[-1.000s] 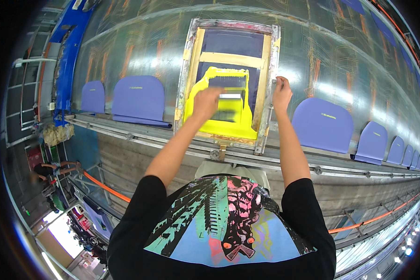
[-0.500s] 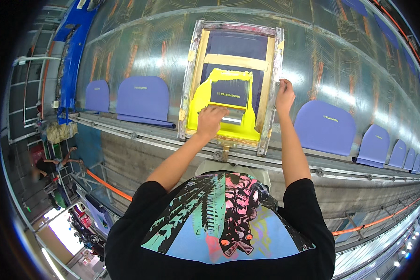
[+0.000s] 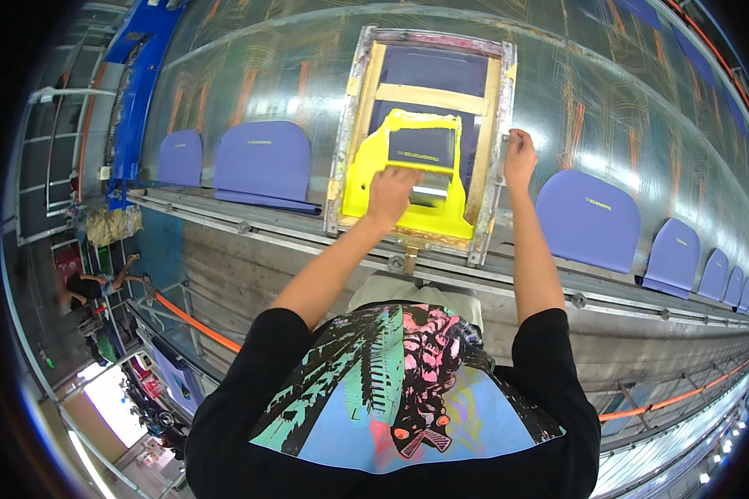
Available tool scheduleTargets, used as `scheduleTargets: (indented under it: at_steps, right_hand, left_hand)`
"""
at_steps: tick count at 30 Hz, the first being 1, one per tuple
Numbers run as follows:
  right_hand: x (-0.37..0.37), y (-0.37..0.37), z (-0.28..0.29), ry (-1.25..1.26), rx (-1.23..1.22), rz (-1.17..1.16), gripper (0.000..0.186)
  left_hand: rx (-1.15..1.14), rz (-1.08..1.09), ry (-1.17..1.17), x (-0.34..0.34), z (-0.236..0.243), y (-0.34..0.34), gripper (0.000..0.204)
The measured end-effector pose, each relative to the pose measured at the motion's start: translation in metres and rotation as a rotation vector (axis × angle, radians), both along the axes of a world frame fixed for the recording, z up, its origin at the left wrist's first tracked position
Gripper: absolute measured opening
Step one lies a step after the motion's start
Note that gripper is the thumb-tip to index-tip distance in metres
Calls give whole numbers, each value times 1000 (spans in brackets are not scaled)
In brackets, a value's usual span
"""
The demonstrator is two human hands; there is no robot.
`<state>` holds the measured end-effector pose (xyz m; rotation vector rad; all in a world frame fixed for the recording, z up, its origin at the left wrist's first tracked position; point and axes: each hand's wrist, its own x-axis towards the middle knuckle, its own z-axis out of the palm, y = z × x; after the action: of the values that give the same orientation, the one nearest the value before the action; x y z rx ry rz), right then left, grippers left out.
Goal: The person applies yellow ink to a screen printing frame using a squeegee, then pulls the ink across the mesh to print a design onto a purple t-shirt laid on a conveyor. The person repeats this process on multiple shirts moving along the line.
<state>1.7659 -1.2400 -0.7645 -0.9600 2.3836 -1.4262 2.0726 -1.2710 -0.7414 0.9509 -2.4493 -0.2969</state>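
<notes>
We judge the printing stroke is in hand: our left hand [image 3: 389, 193] clenches the squeegee [image 3: 429, 198] inside the metal-framed screen [image 3: 424, 141] coated with yellow ink, and our right hand [image 3: 519, 155] grips the frame's right edge. Next, the frame must stay steady on the long glossy surface [image 3: 258, 75], between the purple panels [image 3: 265, 162].

Black short-sleeved T-shirt [image 3: 391, 407] printed with teal palms, pink and blue; bare forearms

Rectangular wooden-framed printing screen [image 3: 424, 141] with dark violet mesh, coated in bright yellow ink. Flat purple fabric panels [image 3: 262, 162] lie on the glossy greenish table [image 3: 225, 75]. Black T-shirt [image 3: 391, 407] bearing a teal, pink and blue palm print.
</notes>
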Motion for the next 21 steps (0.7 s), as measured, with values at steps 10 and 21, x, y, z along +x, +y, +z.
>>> scheduleTargets:
  at_steps: [10,21]
  right_hand:
    - [63,23,-97,42,27,-71,22]
    - [138,-19,-124,-70,-126,-48,21]
  left_hand:
    - [259,-117,-8,89,-120,65,57]
    - [290,-35,-36,148,-109,12,48]
